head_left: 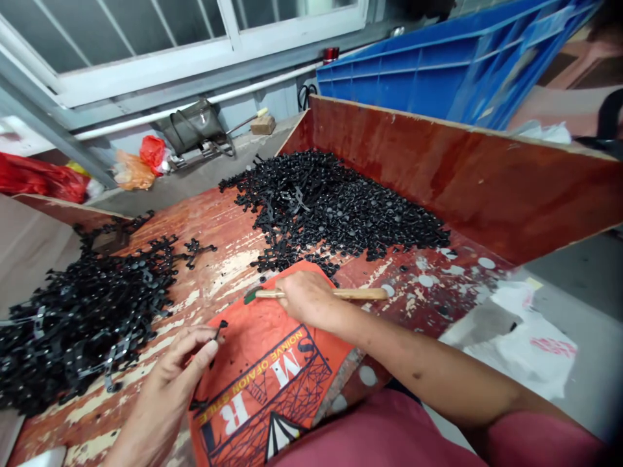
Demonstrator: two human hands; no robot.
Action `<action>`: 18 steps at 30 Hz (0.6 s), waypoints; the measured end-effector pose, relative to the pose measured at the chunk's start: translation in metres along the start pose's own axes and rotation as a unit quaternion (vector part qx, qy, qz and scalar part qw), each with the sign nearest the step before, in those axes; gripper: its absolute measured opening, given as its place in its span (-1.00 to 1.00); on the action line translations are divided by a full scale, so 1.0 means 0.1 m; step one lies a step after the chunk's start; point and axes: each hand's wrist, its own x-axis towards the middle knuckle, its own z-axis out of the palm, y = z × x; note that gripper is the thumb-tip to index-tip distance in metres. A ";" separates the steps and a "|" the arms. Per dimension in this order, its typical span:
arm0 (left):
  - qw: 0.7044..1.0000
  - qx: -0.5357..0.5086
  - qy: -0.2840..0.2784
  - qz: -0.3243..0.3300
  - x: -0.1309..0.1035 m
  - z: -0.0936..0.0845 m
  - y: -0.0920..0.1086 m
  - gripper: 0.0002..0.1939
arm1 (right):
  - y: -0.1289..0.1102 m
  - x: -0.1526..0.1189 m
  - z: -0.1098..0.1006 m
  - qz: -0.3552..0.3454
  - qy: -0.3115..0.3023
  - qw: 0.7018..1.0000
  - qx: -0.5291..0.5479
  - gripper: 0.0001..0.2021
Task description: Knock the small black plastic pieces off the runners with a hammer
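My right hand (304, 295) is closed around a wooden-handled tool (360, 294) with a dark green tip at its left end. It rests over the upper part of an orange printed cloth (272, 344) lying at the table's front edge. Lower left, my left hand (189, 363) pinches a small black part (221, 326) between thumb and fingers, at the left edge of the cloth. Another black piece (198, 405) lies on the cloth's lower left edge. A large heap of small black parts (341, 207) stands beyond the cloth.
Another black heap (97, 318) covers the left of the worn red table (209, 279). A red-brown board (438, 162) walls the back right, with a blue crate (413, 71) behind it. White plastic (530, 337) lies at right.
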 end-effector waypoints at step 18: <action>0.978 0.140 0.081 0.131 -0.03 0.25 -0.24 -0.72 | -0.06 -0.27 0.24 -0.032 0.043 0.998 0.022 -0.87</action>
